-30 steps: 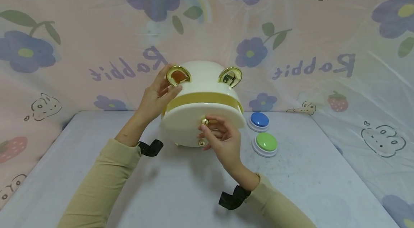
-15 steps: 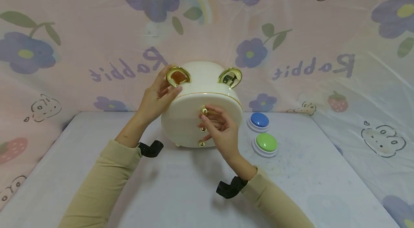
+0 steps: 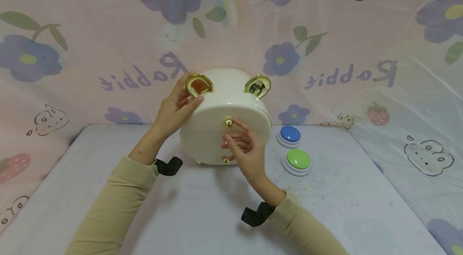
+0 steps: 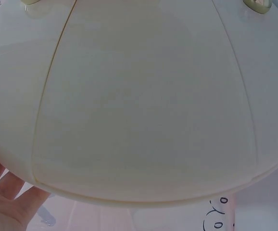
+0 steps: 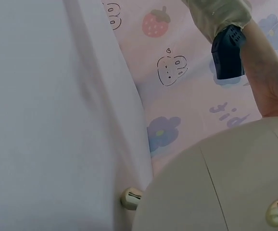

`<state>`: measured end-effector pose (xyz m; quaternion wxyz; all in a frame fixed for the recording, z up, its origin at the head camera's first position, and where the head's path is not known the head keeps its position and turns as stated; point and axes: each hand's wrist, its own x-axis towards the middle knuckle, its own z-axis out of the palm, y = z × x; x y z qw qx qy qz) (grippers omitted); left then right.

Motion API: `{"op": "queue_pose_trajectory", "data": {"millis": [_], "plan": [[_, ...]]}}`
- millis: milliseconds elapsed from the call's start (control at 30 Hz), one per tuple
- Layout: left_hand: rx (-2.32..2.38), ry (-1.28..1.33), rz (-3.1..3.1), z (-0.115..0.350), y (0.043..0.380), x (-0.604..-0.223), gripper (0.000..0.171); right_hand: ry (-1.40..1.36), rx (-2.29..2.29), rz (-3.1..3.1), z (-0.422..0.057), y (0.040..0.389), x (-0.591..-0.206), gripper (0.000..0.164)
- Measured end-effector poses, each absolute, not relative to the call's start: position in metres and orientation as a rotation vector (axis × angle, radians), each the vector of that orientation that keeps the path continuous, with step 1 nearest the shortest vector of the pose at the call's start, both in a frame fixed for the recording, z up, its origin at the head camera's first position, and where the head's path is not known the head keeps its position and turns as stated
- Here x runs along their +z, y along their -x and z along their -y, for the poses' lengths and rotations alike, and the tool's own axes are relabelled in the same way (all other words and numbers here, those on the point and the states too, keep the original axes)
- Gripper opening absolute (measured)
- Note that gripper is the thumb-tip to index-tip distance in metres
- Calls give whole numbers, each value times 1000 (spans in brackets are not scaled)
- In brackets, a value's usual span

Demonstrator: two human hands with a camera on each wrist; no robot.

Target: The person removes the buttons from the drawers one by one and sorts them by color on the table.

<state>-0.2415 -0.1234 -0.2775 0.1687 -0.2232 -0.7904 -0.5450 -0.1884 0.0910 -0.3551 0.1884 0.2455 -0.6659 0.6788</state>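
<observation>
A round white storage box (image 3: pixel 206 138) with three drawers stands on the table, gold ears on its top. In the head view my left hand (image 3: pixel 173 106) grips its upper left side by the left ear (image 3: pixel 199 85), thumb on the front. The left wrist view catches that left hand (image 4: pixel 6 204) at the edge of the box. My right hand (image 3: pixel 247 150) is before the drawer fronts, index finger extended beside the top knob (image 3: pixel 228 122). Its thumb is near the middle knob, largely hidden behind it, and I see no pinch. The bottom knob (image 3: pixel 225 160) shows below.
Right of the box, a blue push button (image 3: pixel 290 133) and a green push button (image 3: pixel 298 159) stand on white bases. The white table (image 3: pixel 202 215) meets a patterned cloth backdrop (image 3: pixel 119 38) behind. A gold foot (image 5: pixel 131 198) of the box shows in the right wrist view.
The top drawer, pulled out one second ago, has slid back into the box. My right hand has moved forward with it, and its thumb has come away from the top knob. The left hand stays put.
</observation>
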Motion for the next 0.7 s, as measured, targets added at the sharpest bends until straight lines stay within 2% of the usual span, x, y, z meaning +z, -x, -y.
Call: {"op": "queue_pose_trajectory", "data": {"millis": [333,700], "plan": [[-1545,633,2249,124,241,-278,64,-578,1935,1900,-91,186,-368,30],[-1548,637,2241,123,241,-278,65,-492,2012,1990,-90,183,-378,24]]}}
